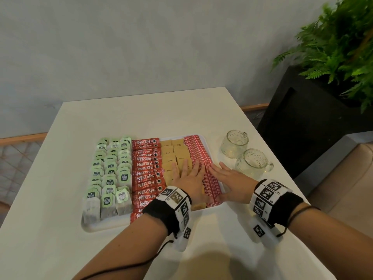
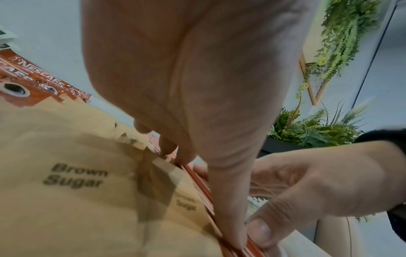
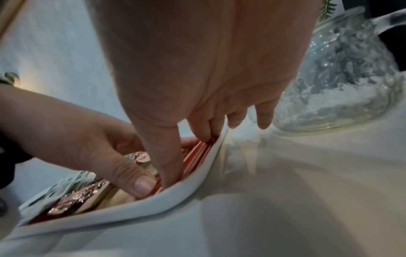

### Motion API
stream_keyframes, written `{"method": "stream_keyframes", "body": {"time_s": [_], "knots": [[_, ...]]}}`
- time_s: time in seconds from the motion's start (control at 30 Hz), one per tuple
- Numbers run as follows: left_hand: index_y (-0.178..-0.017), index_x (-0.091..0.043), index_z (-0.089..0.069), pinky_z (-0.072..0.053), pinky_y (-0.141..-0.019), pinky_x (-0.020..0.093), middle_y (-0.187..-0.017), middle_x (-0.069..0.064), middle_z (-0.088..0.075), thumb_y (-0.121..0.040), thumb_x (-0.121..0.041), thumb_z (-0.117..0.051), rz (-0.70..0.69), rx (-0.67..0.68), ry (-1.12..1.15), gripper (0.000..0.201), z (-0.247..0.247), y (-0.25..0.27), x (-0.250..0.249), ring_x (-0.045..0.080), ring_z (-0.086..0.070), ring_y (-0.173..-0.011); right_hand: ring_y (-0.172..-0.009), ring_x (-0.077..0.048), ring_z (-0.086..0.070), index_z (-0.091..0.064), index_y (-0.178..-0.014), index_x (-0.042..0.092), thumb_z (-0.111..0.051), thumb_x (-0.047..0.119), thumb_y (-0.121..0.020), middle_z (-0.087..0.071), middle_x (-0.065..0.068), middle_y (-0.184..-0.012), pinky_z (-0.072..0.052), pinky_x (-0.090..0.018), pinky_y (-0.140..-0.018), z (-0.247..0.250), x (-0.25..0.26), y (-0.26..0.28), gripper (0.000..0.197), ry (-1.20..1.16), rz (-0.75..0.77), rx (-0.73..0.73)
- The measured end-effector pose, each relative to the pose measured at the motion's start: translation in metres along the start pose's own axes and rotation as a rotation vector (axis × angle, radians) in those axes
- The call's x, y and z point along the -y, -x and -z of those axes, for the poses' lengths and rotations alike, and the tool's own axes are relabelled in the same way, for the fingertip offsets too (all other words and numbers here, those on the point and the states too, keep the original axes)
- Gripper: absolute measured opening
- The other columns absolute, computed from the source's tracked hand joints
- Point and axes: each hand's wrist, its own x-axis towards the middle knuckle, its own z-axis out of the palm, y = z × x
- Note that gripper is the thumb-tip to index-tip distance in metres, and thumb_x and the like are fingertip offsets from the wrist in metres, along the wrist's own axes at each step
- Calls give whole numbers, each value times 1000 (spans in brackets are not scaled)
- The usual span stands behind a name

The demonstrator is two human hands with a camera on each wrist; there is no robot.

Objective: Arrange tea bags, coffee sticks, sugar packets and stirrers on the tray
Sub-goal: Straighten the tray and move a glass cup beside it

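A white tray (image 1: pixel 105 226) on the table holds four bands: green tea bags (image 1: pixel 110 174) at the left, then red coffee sticks (image 1: pixel 146 168), brown sugar packets (image 1: pixel 171 154) and red-striped stirrers (image 1: pixel 198 150) at the right. My left hand (image 1: pixel 191 178) lies flat with straight fingers over the sugar packets (image 2: pixel 77 177) and the left side of the stirrers (image 2: pixel 202 191). My right hand (image 1: pixel 222 180) lies flat along the stirrers' right side by the tray rim (image 3: pixel 153 205). Both thumbs press at the near end of the stirrers (image 3: pixel 197 153). Neither hand holds anything.
Two glass mugs (image 1: pixel 234 143) (image 1: pixel 252 163) stand on the table just right of the tray, the nearer one close to my right hand. A black planter (image 1: pixel 314 118) with a fern stands beyond the table's right edge. Bare tabletop lies behind and in front of the tray.
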Motion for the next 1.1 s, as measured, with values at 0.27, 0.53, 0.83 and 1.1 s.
{"method": "stream_keyframes", "body": {"time_s": [0.27, 0.53, 0.83, 1.1], "knots": [[-149, -25, 29, 19, -108, 68, -155, 11, 36, -66, -76, -67, 149, 31, 111, 137, 11, 33, 38, 39, 34, -140, -145, -10, 20, 14, -152, 27, -66, 68, -71, 21, 8, -159, -3, -42, -122, 8, 31, 11, 122, -300, 65, -226], [-142, -31, 40, 13, -106, 75, -143, 18, 51, -46, -81, -74, 453, -121, 146, 157, -12, 80, 84, 46, 42, -132, -136, -32, 40, 39, -141, 26, -69, 86, -38, 43, -12, -148, 12, -52, -117, -18, 82, -5, 161, -266, -123, -276], [-136, -37, 45, -3, -104, 80, -141, 10, 55, -34, -83, -76, 632, -12, 323, 164, -25, 117, 132, 51, 30, -138, -138, -43, 30, 47, -133, 31, -76, 82, -28, 39, -21, -148, 9, -56, -116, -25, 81, -11, 170, -354, -246, -256], [-142, -42, 36, -30, -105, 71, -141, 5, 56, -31, -76, -83, 603, -33, 413, 166, -19, 106, 149, 50, 2, -145, -144, -43, 16, 51, -125, 42, -78, 80, -27, 35, -20, -152, 1, -55, -118, -10, 78, -28, 167, -348, -235, -261]]}}
